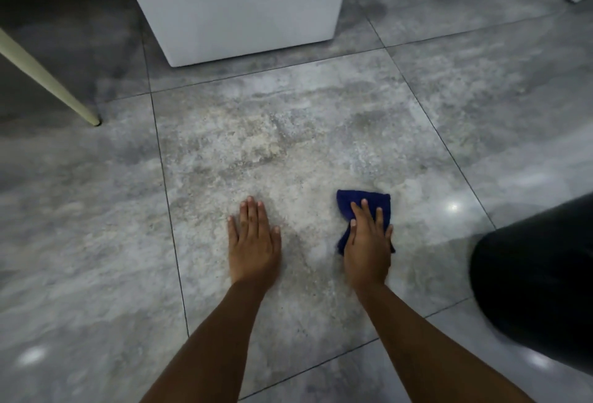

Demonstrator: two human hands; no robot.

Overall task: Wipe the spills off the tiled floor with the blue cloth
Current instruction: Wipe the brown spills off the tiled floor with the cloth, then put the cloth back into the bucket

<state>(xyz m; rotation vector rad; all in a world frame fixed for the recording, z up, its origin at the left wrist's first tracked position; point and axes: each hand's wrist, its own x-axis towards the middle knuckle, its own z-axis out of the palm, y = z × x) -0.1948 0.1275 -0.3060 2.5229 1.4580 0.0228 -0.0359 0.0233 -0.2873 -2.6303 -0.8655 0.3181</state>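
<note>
Grey tiled floor (321, 133) spreads wide around your hands, with open tile ahead as far as the base of a white cabinet (237, 4). A black rounded object (539, 284), blurred, sits close to the right of your grip. A cream furniture leg (48, 81) stands well off to the left. Your left hand (255, 239) lies flat and empty on the tile, fingers spread. Your right hand (369, 248) presses the blue cloth (365, 206) down, fingers laid over it, its far edge showing beyond your fingertips.

one blue cloth (364, 210), two hands (255, 242), two furniture legs (48, 78)
</note>
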